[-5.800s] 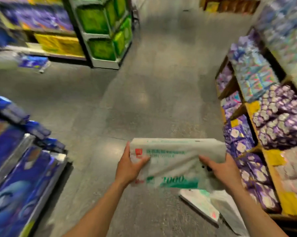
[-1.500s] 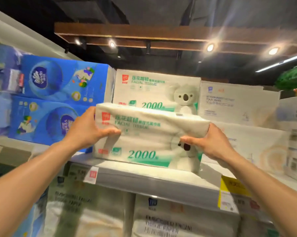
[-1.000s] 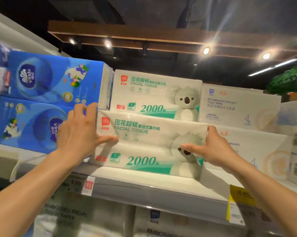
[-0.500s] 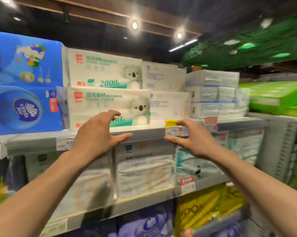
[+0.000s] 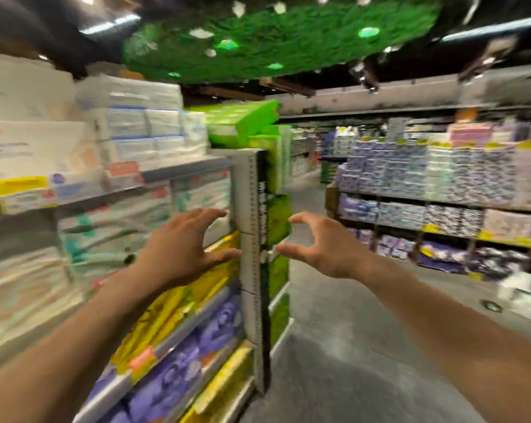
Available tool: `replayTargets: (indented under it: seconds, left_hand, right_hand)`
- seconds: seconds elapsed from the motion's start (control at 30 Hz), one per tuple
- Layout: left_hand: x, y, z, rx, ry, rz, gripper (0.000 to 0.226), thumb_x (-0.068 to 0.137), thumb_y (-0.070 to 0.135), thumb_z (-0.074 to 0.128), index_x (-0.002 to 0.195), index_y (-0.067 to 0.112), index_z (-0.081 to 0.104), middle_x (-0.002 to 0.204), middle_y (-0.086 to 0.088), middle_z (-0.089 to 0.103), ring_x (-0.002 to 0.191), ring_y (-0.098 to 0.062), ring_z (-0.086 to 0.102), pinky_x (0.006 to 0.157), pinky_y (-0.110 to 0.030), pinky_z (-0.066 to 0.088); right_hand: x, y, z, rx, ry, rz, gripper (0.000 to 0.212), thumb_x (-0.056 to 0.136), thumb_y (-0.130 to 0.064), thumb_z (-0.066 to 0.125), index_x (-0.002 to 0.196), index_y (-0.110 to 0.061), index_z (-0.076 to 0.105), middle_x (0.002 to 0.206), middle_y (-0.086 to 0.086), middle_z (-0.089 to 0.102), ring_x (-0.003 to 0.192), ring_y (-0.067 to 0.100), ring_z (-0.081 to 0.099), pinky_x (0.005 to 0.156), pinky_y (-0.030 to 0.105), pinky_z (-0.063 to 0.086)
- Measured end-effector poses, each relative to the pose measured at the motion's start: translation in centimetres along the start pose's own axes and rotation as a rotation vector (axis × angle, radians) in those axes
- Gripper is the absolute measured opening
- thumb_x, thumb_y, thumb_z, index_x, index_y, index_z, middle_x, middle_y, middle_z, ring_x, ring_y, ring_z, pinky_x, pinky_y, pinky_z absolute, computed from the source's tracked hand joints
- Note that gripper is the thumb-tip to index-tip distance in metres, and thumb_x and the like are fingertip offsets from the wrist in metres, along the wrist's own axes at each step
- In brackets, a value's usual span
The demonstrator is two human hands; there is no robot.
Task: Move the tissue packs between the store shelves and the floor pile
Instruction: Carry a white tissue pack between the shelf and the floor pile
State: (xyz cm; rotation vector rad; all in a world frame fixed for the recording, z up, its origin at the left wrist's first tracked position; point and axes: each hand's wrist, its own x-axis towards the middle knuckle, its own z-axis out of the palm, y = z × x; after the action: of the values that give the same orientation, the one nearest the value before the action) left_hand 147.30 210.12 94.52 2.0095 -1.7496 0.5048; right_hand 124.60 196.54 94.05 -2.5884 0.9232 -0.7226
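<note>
We record that both hands have released the koala-print tissue pack they were seating on the upper shelf (image 5: 178, 171) a second ago: the left hand (image 5: 181, 248) and right hand (image 5: 325, 248) now hover before the shelf end (image 5: 250, 224), fingers loosely curved and apart, holding nothing. The pack is out of frame to the left as the view swings toward the aisle. We judge that placement complete; the blurred white bundles (image 5: 522, 296) on the floor (image 5: 349, 361) are probably the pile for the next fetch.

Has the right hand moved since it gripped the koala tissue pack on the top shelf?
Yes. The right hand has left the pack, dropped below the top shelf edge and now hangs empty, to the right of the shelf's end post.
</note>
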Motion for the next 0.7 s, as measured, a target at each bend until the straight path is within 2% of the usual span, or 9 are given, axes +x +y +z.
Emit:
replayTargets:
  seconds: [0.07, 0.2, 0.33, 0.43, 0.6, 0.7]
  left_hand:
    - [2.4, 5.1, 3.7, -0.031, -0.039, 0.039, 0.114, 0.061, 0.102, 0.020, 0.141, 0.026, 0.052, 0.137, -0.004, 0.060, 0.124, -0.028, 0.058, 0.105, -0.039, 0.046]
    - [6.9, 15.3, 11.1, -0.143, -0.095, 0.091, 0.118, 0.058, 0.104, 0.020, 0.143, 0.028, 0.049, 0.139, -0.003, 0.059, 0.126, -0.025, 0.056, 0.106, -0.039, 0.046]
    - [11.1, 25.2, 16.9, -0.222, -0.208, 0.156, 0.096, 0.071, 0.088, 0.046, 0.150, 0.037, 0.035, 0.152, 0.006, 0.046, 0.138, -0.017, 0.044, 0.113, -0.037, 0.038]
    - [14.2, 31.2, 21.1, -0.243, -0.266, 0.232, 0.089, 0.077, 0.080, 0.053, 0.152, 0.038, 0.031, 0.154, 0.007, 0.043, 0.139, -0.015, 0.042, 0.113, -0.036, 0.037]
    - [19.6, 39.5, 28.0, -0.304, -0.350, 0.362, 0.088, 0.079, 0.079, 0.052, 0.153, 0.037, 0.029, 0.156, 0.006, 0.040, 0.140, -0.016, 0.041, 0.114, -0.036, 0.036]
    - [23.4, 43.5, 32.7, -0.368, -0.386, 0.427, 0.103, 0.068, 0.093, 0.034, 0.152, 0.034, 0.032, 0.155, 0.004, 0.043, 0.139, -0.016, 0.043, 0.113, -0.034, 0.036]
  right_hand:
    - [-2.2, 5.4, -2.5, -0.038, -0.009, 0.056, 0.081, 0.083, -0.064, 0.068, 0.147, -0.019, 0.046, 0.149, 0.004, 0.051, 0.133, 0.021, 0.050, 0.107, 0.032, 0.041]
    - [-6.5, 15.7, -7.2, -0.107, -0.047, 0.167, 0.086, 0.082, -0.069, 0.065, 0.150, -0.021, 0.042, 0.154, 0.003, 0.045, 0.138, 0.020, 0.045, 0.114, 0.036, 0.038]
    - [-10.6, 24.9, -11.9, -0.124, -0.042, 0.303, 0.087, 0.084, -0.067, 0.064, 0.154, -0.023, 0.036, 0.159, 0.001, 0.036, 0.144, 0.020, 0.036, 0.116, 0.034, 0.030]
    - [-13.1, 30.8, -14.4, -0.121, -0.033, 0.407, 0.086, 0.085, -0.067, 0.064, 0.154, -0.025, 0.034, 0.160, -0.002, 0.035, 0.144, 0.019, 0.036, 0.115, 0.034, 0.031]
    - [-15.5, 40.3, -17.0, -0.096, 0.002, 0.599, 0.085, 0.084, -0.070, 0.061, 0.153, -0.028, 0.034, 0.159, -0.002, 0.036, 0.143, 0.019, 0.038, 0.115, 0.035, 0.034]
    - [-15.8, 45.9, -17.7, -0.089, 0.006, 0.688, 0.084, 0.086, -0.068, 0.062, 0.154, -0.028, 0.033, 0.160, -0.004, 0.035, 0.145, 0.017, 0.036, 0.115, 0.035, 0.033]
